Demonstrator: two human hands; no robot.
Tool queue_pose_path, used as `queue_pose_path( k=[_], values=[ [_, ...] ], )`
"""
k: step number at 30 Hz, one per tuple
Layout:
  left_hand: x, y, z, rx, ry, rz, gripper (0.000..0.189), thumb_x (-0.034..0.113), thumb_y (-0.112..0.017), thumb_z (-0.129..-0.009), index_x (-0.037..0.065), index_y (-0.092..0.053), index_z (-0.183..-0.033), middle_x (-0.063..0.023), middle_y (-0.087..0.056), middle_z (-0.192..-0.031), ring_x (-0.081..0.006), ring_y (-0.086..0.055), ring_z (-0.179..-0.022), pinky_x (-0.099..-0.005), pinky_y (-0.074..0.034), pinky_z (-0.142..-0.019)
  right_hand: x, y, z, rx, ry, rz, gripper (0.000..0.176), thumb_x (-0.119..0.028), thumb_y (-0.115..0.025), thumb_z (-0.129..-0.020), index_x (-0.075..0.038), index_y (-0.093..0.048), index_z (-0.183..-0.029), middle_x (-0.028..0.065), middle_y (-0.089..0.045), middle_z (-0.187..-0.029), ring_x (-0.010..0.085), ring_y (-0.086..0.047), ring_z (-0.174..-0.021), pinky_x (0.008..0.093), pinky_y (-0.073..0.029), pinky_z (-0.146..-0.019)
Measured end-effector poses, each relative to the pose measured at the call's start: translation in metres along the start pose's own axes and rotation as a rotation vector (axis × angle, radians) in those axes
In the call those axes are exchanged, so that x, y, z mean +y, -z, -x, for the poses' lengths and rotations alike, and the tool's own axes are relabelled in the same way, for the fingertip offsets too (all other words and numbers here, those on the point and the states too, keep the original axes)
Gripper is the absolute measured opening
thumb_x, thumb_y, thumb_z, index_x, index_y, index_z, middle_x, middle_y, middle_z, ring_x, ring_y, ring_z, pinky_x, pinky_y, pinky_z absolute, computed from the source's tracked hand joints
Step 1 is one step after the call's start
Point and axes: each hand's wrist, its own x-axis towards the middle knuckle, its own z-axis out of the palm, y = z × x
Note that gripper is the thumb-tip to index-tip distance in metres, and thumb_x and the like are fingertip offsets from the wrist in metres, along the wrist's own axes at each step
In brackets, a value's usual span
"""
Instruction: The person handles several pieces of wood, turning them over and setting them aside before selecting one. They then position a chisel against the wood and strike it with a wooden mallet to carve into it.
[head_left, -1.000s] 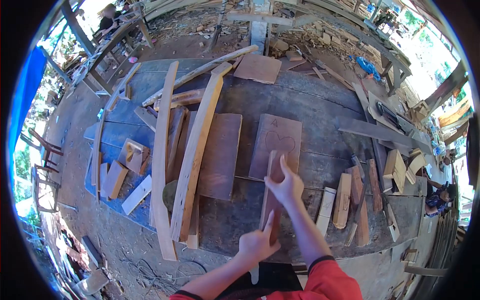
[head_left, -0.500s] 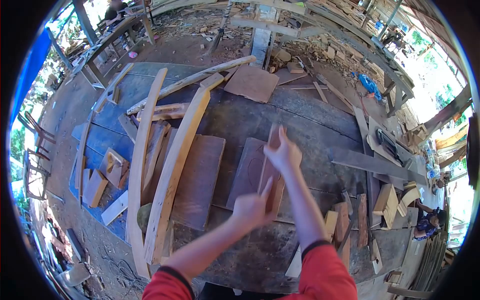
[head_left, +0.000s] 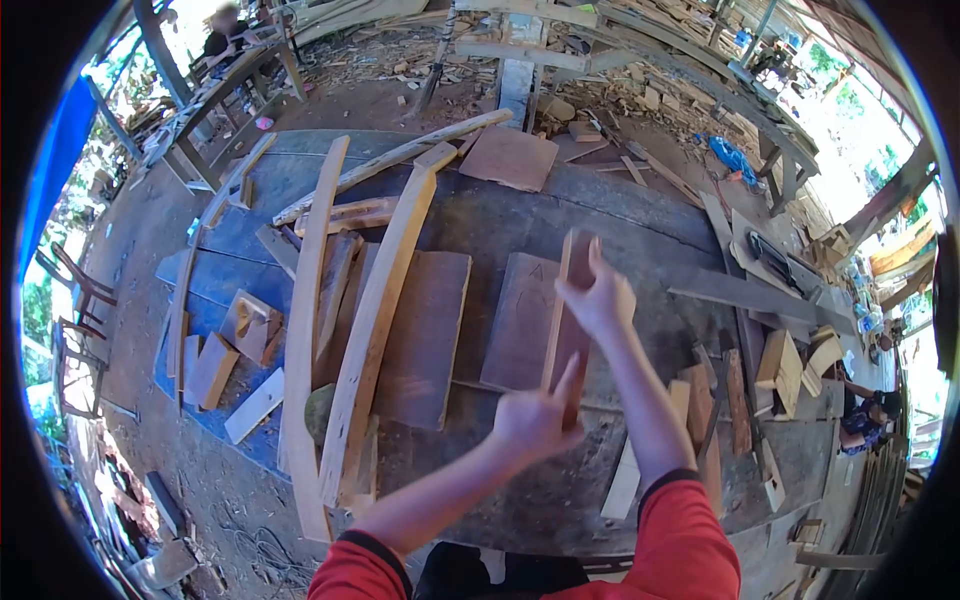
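Both my hands grip a short brown wooden board (head_left: 562, 325), held turned partly on its edge above the table. My left hand (head_left: 538, 425) is closed around its near end, one finger stretched along the wood. At the far end, my right hand (head_left: 603, 300) is closed on the right side with the thumb up. Just left of the held board lies a flat brown board (head_left: 512, 325) with a pencil-like mark. Farther left rests a wider flat board (head_left: 428, 335), beside a long pale curved beam (head_left: 375, 340).
Wood pieces lie around the dark table (head_left: 600, 210). A handsaw (head_left: 755, 296) is at the right, near offcuts (head_left: 780, 370). Wooden blocks (head_left: 212, 370) sit at the left. A person (head_left: 225, 38) is at a far bench, and another person (head_left: 862, 420) is at the far right.
The held board has turned so that its pale narrow edge now shows. Both hands keep their hold on it. The whole view has shifted slightly, with the table's things appearing farther right.
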Motion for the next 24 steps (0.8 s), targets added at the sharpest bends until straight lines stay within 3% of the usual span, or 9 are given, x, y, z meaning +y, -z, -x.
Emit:
queue_pose_path(
  k=[6, 12, 17, 22, 24],
  values=[
    [0.029, -0.019, 0.140, -0.102, 0.048, 0.085, 0.092, 0.048, -0.068, -0.062, 0.014, -0.033, -0.140, -0.0050, -0.050, -0.044, -0.0207, -0.052, -0.035, -0.0348, -0.043, -0.036, -0.004, -0.011, 0.145, -0.185, -0.085, 0.005, 0.088, -0.044, -0.071, -0.066, -0.010, -0.035, -0.138, 0.0192, -0.065, -0.081, 0.0338, -0.065, -0.078, 0.0388, -0.050, -0.069],
    [0.035, -0.020, 0.153, -0.147, 0.092, 0.101, 0.085, 0.045, -0.069, -0.062, 0.015, -0.041, -0.136, -0.0057, -0.048, -0.044, -0.0214, -0.050, -0.034, -0.0341, -0.041, -0.035, 0.001, -0.011, 0.163, -0.235, -0.104, 0.032, 0.090, -0.043, -0.071, -0.066, -0.010, -0.032, -0.140, 0.0169, -0.065, -0.074, 0.0331, -0.065, -0.070, 0.0384, -0.050, -0.065],
    [0.014, -0.034, 0.064, -0.105, 0.052, 0.089, 0.091, 0.046, -0.068, -0.063, 0.016, -0.032, -0.141, -0.0050, -0.051, -0.046, -0.0217, -0.053, -0.037, -0.0349, -0.044, -0.037, 0.022, -0.017, 0.075, -0.227, -0.174, 0.115, 0.086, -0.046, -0.066, -0.068, -0.012, -0.032, -0.139, 0.0160, -0.065, -0.078, 0.0332, -0.065, -0.074, 0.0402, -0.050, -0.067],
    [-0.024, -0.040, -0.100, -0.054, 0.101, 0.056, 0.090, 0.045, -0.067, -0.063, 0.020, -0.030, -0.141, -0.0113, -0.060, -0.061, -0.0282, -0.062, -0.054, -0.0398, -0.049, -0.050, 0.053, -0.049, -0.096, -0.135, -0.062, 0.121, 0.086, -0.048, -0.063, -0.068, -0.011, -0.032, -0.139, 0.0179, -0.066, -0.090, 0.0341, -0.064, -0.085, 0.0415, -0.051, -0.074],
    [-0.043, -0.032, -0.170, -0.128, 0.087, -0.059, 0.086, 0.046, -0.063, -0.066, 0.019, -0.030, -0.141, -0.0115, -0.063, -0.069, -0.0262, -0.063, -0.060, -0.0398, -0.051, -0.054, 0.068, -0.050, -0.166, -0.104, -0.065, 0.137, 0.088, -0.050, -0.062, -0.068, -0.011, -0.030, -0.140, 0.0190, -0.065, -0.095, 0.0338, -0.064, -0.088, 0.0415, -0.051, -0.075]
  ],
)
